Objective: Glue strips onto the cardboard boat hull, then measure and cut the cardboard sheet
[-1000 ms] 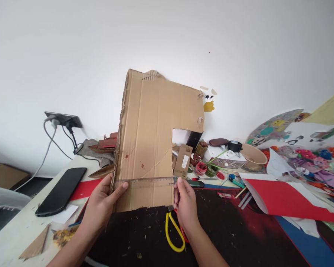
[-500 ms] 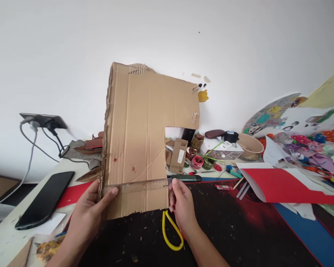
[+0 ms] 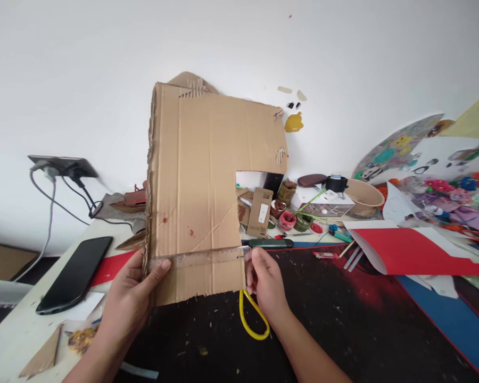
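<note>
A large piece of brown cardboard [image 3: 199, 175] with a notch in its right side is held upright over the black mat. A clear ruler [image 3: 207, 257] lies across its lower part. My left hand [image 3: 133, 290] grips the cardboard's left edge, its thumb on the ruler's left end. At the ruler's right end, my right hand [image 3: 265, 282] pinches it between thumb and fingers, beside the cardboard's lower right edge. A yellow loop handle [image 3: 254, 319] hangs below the right hand; what it belongs to is hidden.
A black phone [image 3: 75, 274] lies at the left. Behind are paint jars [image 3: 287, 219], a small box [image 3: 259, 211], a white box [image 3: 323, 202] and a round bowl [image 3: 363, 197]. Red paper [image 3: 419, 252] rests on the right, near colourful crafts [image 3: 443, 199]. Plugged cables hang on the left wall.
The view has shifted slightly, and the cardboard, ruler and both hands appear a little higher in it. Both hands keep their hold.
</note>
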`<action>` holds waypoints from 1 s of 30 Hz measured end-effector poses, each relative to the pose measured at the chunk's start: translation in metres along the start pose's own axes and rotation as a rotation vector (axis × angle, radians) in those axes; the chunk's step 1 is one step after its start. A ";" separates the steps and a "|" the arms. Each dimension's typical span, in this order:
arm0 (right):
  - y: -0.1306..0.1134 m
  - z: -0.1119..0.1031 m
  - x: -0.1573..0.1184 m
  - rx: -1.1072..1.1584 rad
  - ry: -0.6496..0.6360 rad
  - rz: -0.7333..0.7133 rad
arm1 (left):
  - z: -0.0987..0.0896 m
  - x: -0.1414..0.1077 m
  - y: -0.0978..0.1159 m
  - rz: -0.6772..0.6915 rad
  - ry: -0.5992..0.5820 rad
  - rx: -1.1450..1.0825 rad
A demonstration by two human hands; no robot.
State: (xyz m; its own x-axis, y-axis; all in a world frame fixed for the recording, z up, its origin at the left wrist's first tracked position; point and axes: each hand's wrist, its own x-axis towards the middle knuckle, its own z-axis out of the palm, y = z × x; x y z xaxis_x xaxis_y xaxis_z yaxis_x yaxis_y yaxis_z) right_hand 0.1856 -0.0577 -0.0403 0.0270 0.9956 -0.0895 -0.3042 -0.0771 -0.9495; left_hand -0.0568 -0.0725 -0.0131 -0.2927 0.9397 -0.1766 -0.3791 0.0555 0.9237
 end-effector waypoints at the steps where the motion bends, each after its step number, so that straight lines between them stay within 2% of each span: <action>1: 0.000 0.000 -0.001 -0.002 -0.013 -0.009 | 0.000 0.000 0.000 0.010 -0.003 0.003; 11: 0.001 0.010 -0.005 -0.063 -0.051 -0.032 | 0.001 -0.003 -0.007 -0.015 -0.012 0.010; 15: -0.005 0.013 -0.006 -0.068 -0.046 -0.087 | 0.003 -0.003 -0.009 -0.028 -0.033 -0.008; 24: -0.006 0.011 -0.004 -0.095 -0.018 -0.087 | 0.007 -0.005 -0.004 -0.047 -0.020 -0.019; 30: -0.001 0.008 -0.004 -0.088 -0.036 -0.096 | 0.002 -0.004 -0.002 -0.069 -0.034 -0.007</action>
State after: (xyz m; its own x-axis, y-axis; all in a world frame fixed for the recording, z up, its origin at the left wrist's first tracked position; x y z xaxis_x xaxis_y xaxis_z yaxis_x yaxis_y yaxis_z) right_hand 0.1779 -0.0610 -0.0363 0.0177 0.9998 0.0126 -0.2174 0.0162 -0.9759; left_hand -0.0526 -0.0757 -0.0136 -0.2360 0.9446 -0.2281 -0.4031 0.1184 0.9075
